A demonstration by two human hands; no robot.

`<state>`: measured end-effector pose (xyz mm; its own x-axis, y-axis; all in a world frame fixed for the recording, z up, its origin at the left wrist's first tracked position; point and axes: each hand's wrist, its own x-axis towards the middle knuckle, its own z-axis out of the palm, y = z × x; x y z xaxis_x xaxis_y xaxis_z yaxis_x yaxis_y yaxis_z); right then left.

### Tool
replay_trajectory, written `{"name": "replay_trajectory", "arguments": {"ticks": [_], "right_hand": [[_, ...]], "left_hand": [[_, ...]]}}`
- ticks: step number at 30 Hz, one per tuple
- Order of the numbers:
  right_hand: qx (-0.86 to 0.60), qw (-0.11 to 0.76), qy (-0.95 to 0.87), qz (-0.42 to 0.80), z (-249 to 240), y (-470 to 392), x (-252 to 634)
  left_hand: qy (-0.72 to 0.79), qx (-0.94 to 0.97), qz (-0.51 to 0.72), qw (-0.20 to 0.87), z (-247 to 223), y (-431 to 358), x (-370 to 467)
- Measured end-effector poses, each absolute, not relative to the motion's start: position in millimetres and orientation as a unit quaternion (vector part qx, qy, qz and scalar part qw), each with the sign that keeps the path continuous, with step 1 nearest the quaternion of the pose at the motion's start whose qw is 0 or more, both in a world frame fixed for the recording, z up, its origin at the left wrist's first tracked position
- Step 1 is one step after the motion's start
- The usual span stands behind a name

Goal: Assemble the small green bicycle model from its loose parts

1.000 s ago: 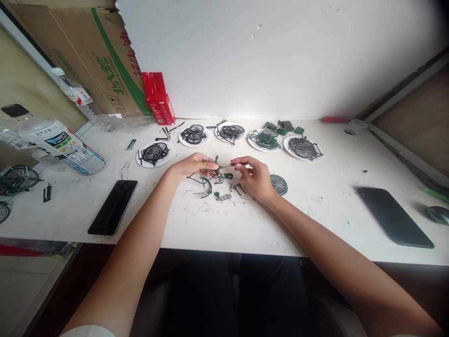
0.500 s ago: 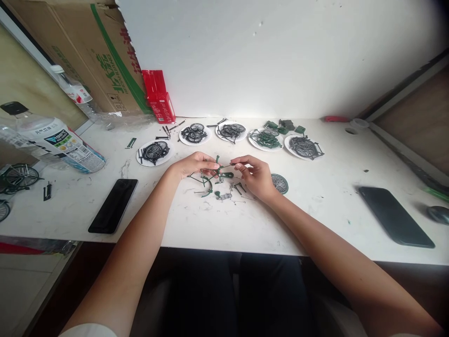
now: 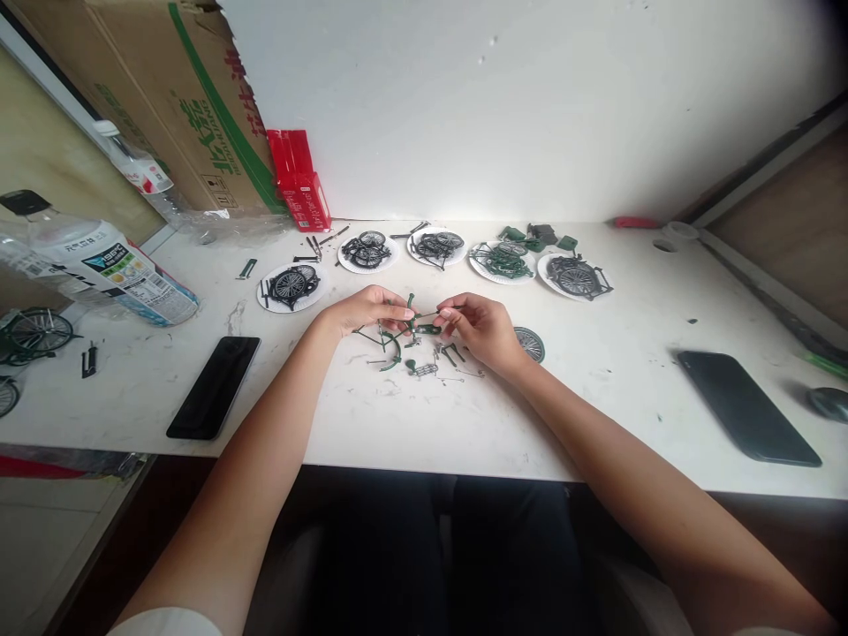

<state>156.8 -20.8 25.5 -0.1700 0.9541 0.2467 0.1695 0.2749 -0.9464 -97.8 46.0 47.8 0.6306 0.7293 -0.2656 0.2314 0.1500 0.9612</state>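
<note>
My left hand (image 3: 372,309) pinches a small green model-bicycle part (image 3: 412,305) between thumb and fingers. The fingers of my right hand (image 3: 482,327) are closed on a thin rod (image 3: 427,315), its tip at the green part; its kind is too small to make out. Under my hands lie more green pieces, among them a curved mudguard (image 3: 396,357), a small green saddle (image 3: 411,365) and a silver rack-like piece (image 3: 426,370). A spoked wheel (image 3: 530,344) lies partly behind my right hand.
Paper plates of bicycle parts line the back, including a left plate (image 3: 266,300) and a right plate (image 3: 543,263). A phone (image 3: 213,387) lies left, a dark flat slab (image 3: 748,406) right. A large bottle (image 3: 125,274), a carton (image 3: 165,106) and a red box (image 3: 299,181) stand left.
My right hand has shifted very slightly around the thin rod, with its fingers a little changed. My left hand stays in place on the green part.
</note>
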Motion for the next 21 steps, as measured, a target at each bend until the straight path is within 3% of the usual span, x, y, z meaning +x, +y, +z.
{"name": "replay_trajectory", "arguments": {"ticks": [21], "right_hand": [[-0.47,0.392,-0.712,0.345,21.8,-21.6,157.1]], "left_hand": [[0.364,0.641,0.19,0.648,39.5,52.0,-102.5]]}}
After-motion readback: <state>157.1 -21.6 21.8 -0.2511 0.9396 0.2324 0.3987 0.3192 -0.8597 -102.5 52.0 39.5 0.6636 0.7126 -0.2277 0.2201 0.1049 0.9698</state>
